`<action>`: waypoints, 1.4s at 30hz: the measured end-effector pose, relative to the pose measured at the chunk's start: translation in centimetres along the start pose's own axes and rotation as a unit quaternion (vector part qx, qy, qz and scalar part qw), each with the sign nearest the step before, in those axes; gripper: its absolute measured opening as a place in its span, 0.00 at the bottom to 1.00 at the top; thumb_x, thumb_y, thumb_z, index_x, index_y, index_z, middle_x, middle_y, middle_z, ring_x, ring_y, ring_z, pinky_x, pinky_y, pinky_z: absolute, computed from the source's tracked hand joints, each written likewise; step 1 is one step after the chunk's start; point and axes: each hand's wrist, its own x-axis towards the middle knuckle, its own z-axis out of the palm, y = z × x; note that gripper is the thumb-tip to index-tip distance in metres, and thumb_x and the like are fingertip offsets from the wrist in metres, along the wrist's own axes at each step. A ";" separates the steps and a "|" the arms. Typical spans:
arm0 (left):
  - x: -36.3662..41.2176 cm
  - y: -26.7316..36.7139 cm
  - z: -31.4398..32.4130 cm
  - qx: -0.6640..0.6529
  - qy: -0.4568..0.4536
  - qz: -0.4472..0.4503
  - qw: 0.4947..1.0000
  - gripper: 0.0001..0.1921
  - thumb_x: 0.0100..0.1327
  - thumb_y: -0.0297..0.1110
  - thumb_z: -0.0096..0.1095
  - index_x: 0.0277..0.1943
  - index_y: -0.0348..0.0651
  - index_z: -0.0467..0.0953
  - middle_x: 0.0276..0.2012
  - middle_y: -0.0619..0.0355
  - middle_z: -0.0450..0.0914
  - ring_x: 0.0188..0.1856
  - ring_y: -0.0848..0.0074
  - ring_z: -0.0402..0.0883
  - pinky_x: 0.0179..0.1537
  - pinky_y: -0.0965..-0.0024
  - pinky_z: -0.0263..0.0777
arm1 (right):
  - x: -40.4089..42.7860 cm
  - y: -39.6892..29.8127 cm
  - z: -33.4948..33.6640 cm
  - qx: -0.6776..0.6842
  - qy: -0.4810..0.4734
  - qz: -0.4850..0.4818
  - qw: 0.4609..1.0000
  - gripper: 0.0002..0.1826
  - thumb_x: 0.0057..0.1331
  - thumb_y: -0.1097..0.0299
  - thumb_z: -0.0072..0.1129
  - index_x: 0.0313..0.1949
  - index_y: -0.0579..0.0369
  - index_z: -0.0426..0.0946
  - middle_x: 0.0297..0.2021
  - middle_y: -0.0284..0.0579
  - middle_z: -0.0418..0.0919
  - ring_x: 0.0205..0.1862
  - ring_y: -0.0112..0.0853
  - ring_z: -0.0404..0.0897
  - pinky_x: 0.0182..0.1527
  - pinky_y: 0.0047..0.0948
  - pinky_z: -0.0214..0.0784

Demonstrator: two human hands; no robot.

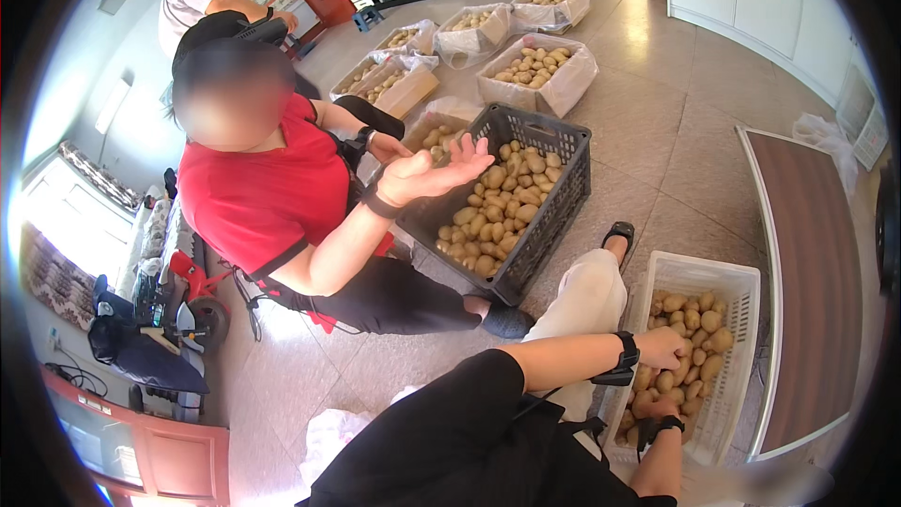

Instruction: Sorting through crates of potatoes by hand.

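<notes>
A white plastic crate (747, 310) stands on the floor at the right, partly filled with potatoes (697, 324). Both of my hands reach down into it. My left hand (660, 348) has its fingers curled down against the potatoes near the crate's middle. Closer to my body, my right hand (659, 408) is low among the potatoes, touching them, its fingers mostly hidden. Whether either hand grips a potato is not plain. Each wrist wears a black strap, with a dark device (614, 374) under the left one.
A black plastic crate (556, 218) of potatoes stands ahead, with plastic-lined boxes (538, 77) of potatoes beyond. A person in a red shirt (246, 204) holds a hand over the black crate; another person (193, 3) stands behind. A brown panel (809, 282) borders the white crate.
</notes>
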 end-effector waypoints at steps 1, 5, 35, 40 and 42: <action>0.2 0.0 0.1 -0.019 0.001 -0.007 1.000 0.18 0.57 0.30 0.55 0.46 0.23 0.72 0.32 0.42 0.81 0.24 0.68 0.82 0.29 0.69 0.76 | -0.4 -0.8 -0.1 -0.025 0.000 -0.022 0.999 0.25 0.46 0.58 0.63 0.41 0.63 0.76 0.32 0.51 0.80 0.31 0.35 0.79 0.32 0.32 0.71; 0.7 -0.3 0.4 -0.087 0.038 -0.010 0.995 0.15 0.56 0.29 0.55 0.42 0.23 0.71 0.29 0.43 0.80 0.22 0.69 0.82 0.26 0.70 0.75 | -2.6 -3.0 0.2 -0.119 0.069 -0.039 0.990 0.24 0.44 0.59 0.65 0.38 0.63 0.78 0.36 0.55 0.80 0.37 0.42 0.80 0.40 0.35 0.72; 2.0 -3.1 0.7 -0.587 0.078 -0.177 0.787 0.13 0.61 0.42 0.56 0.41 0.44 0.67 0.30 0.54 0.72 0.28 0.65 0.77 0.23 0.56 0.71 | 4.8 4.4 -2.1 0.340 0.198 -0.117 0.912 0.11 0.59 0.62 0.53 0.31 0.57 0.75 0.22 0.43 0.77 0.24 0.32 0.77 0.25 0.26 0.66; 1.5 -2.8 0.5 -0.600 0.115 -0.181 0.770 0.09 0.54 0.36 0.59 0.33 0.41 0.70 0.24 0.53 0.74 0.25 0.67 0.75 0.24 0.60 0.69 | 8.3 7.8 4.2 -0.033 0.096 -0.074 0.992 0.13 0.53 0.65 0.56 0.36 0.61 0.76 0.27 0.48 0.79 0.28 0.39 0.79 0.30 0.32 0.70; 1.5 -2.8 0.4 -0.592 0.139 -0.166 0.776 0.08 0.54 0.34 0.58 0.31 0.40 0.70 0.24 0.53 0.74 0.24 0.67 0.75 0.26 0.61 0.69 | 7.4 7.2 4.2 -0.024 0.076 -0.039 0.996 0.14 0.54 0.65 0.56 0.37 0.61 0.75 0.27 0.48 0.79 0.28 0.38 0.79 0.29 0.31 0.70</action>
